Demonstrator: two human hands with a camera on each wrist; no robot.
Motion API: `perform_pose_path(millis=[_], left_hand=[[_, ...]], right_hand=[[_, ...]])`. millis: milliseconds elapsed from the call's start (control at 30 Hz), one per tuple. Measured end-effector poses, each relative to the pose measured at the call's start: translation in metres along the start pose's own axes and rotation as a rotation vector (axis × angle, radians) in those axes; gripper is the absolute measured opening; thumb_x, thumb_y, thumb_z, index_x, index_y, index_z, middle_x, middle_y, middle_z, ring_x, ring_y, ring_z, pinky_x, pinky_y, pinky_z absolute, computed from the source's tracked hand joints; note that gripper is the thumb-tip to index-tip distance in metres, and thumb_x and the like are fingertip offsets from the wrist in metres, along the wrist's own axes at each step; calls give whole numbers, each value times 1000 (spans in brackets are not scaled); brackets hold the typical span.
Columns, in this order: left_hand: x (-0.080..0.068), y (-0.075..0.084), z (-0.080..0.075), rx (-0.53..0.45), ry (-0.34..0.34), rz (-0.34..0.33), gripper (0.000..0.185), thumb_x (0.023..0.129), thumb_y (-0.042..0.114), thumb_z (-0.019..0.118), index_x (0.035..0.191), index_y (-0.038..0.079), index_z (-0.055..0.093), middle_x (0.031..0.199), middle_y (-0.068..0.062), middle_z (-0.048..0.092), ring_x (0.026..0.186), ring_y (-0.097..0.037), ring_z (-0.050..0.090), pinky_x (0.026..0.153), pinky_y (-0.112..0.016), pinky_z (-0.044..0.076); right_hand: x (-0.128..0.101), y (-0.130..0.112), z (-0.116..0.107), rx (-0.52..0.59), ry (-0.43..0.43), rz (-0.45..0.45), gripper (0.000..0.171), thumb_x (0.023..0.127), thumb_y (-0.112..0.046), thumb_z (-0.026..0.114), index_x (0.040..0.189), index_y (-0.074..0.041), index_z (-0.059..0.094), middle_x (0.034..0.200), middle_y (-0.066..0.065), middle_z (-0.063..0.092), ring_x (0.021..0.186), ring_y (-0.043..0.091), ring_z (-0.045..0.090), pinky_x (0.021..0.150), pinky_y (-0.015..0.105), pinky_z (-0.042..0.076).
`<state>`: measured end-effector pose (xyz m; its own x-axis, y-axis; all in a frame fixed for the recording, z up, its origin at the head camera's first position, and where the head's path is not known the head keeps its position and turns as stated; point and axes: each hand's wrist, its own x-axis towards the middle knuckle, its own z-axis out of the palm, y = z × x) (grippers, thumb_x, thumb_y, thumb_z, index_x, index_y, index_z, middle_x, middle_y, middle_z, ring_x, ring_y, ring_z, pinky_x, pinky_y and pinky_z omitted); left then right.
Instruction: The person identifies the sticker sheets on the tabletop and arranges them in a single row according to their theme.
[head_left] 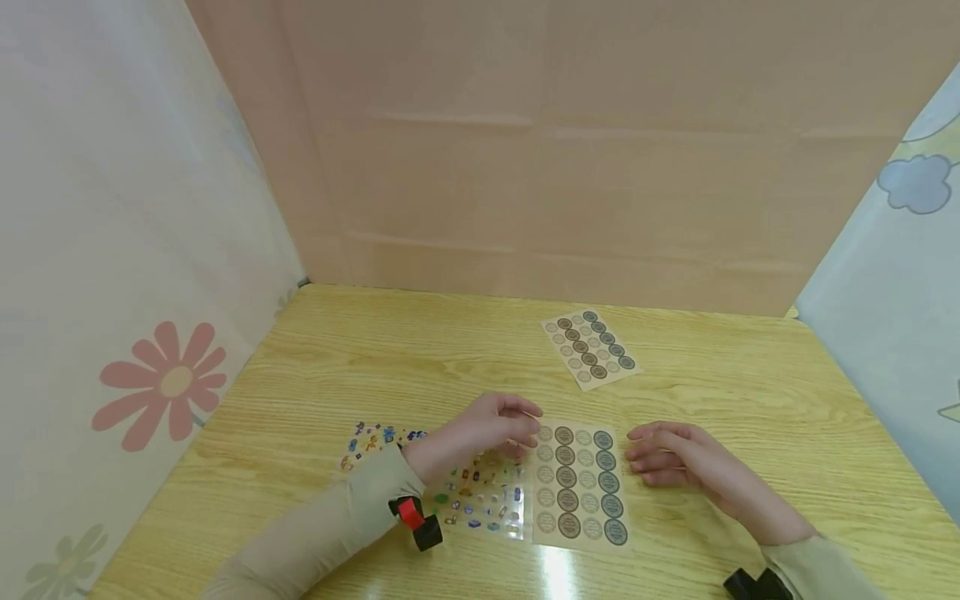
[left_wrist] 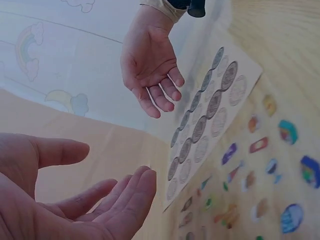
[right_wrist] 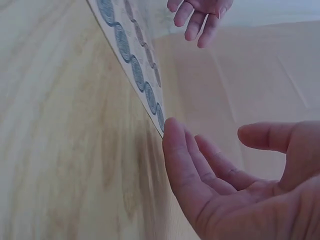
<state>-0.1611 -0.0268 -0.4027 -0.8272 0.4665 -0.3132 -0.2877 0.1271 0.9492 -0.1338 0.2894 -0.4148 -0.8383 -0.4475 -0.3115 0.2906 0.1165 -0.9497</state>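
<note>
A pale sheet of round stickers (head_left: 578,487), with alternating faint and dark printed columns, lies flat on the table. Just left of it is a clear sheet of small colourful stickers (head_left: 491,508), partly hidden under my left forearm. My left hand (head_left: 501,427) hovers over the border between the two sheets, thumb and fingers apart with nothing between them. Beside the round-sticker sheet's right edge is my right hand (head_left: 686,457), its fingers loosely bent and holding nothing. In the right wrist view, the fingertips (right_wrist: 175,131) appear close to that sheet's edge; contact is unclear.
Farther back on the wood-grain table (head_left: 420,342) lies a second, angled sheet of round stickers (head_left: 590,348). A plain tan backdrop (head_left: 555,167) rises behind the table. Patterned curtains with flowers and clouds hang at both sides.
</note>
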Motion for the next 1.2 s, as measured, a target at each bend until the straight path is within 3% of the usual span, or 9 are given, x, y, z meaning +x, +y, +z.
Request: perform_pose_path(millis=[233, 600, 900, 1100, 1200], left_hand=[[25, 8, -10, 4, 1, 80, 42, 89, 10, 67, 125, -7, 54, 105, -13, 64, 97, -29, 65, 86, -39, 55], [66, 22, -23, -30, 114, 105, 43, 88, 5, 68, 127, -6, 54, 110, -15, 61, 95, -22, 63, 87, -36, 55], [97, 32, -31, -66, 120, 102, 47, 89, 6, 67, 131, -6, 50, 113, -15, 63, 113, -37, 56, 95, -45, 49], [113, 38, -36, -83, 134, 61, 48, 90, 12, 68, 133, -4, 51, 117, -12, 63, 114, -35, 57, 95, -44, 49], [120, 41, -39, -93, 132, 36, 47, 91, 14, 67, 132, -2, 51, 119, -10, 63, 114, -33, 57, 95, -42, 49]], right_hand=[[10, -1, -12, 89, 10, -23, 40, 103, -15, 43, 126, 17, 46, 119, 23, 61, 108, 28, 61, 95, 40, 49], [21, -2, -38, 216, -36, -64, 30, 103, -9, 39, 120, 9, 55, 118, 17, 62, 110, 26, 60, 99, 39, 45], [33, -9, -51, 234, -8, -56, 33, 103, -9, 39, 127, 12, 48, 120, 17, 60, 111, 26, 59, 100, 39, 44], [37, -15, -56, 249, 39, -50, 38, 103, -10, 40, 133, 14, 39, 121, 18, 60, 112, 27, 59, 101, 40, 42], [39, -18, -61, 307, 48, -42, 32, 104, -9, 39, 130, 7, 45, 120, 18, 59, 113, 27, 58, 103, 41, 40]])
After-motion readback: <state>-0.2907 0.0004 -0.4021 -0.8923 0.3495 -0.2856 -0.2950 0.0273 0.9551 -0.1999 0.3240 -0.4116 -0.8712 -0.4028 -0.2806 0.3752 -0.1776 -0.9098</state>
